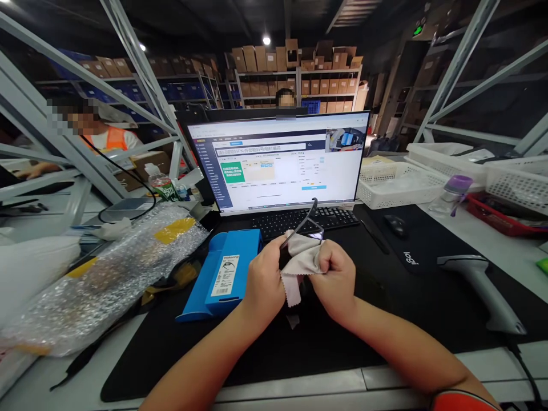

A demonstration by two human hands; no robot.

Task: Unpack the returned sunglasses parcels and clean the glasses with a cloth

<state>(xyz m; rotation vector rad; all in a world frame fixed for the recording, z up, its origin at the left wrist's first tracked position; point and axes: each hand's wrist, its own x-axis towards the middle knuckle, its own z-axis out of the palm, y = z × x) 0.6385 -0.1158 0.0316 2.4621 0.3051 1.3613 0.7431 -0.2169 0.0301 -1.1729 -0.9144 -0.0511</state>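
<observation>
A dark-framed pair of glasses (pixel 302 221) is held up over the black desk mat, one temple arm pointing up toward the monitor. My left hand (pixel 265 274) is closed on the frame and also touches the edge of a pale cleaning cloth (pixel 299 260). Fingers curled, my right hand (pixel 336 279) pinches the cloth against the glasses. The cloth hides most of the lenses. To the left of my left hand lies a blue box (pixel 240 251) with a white label (pixel 226 274) showing a picture of glasses.
Behind my hands stand a keyboard (pixel 278 225) and a lit monitor (pixel 274 165). A mouse (pixel 395 225) and a barcode scanner (pixel 483 291) lie to the right, with white baskets (pixel 398 185) beyond. Bubble wrap (pixel 107 279) covers the left side. A person (pixel 115 137) sits at far left.
</observation>
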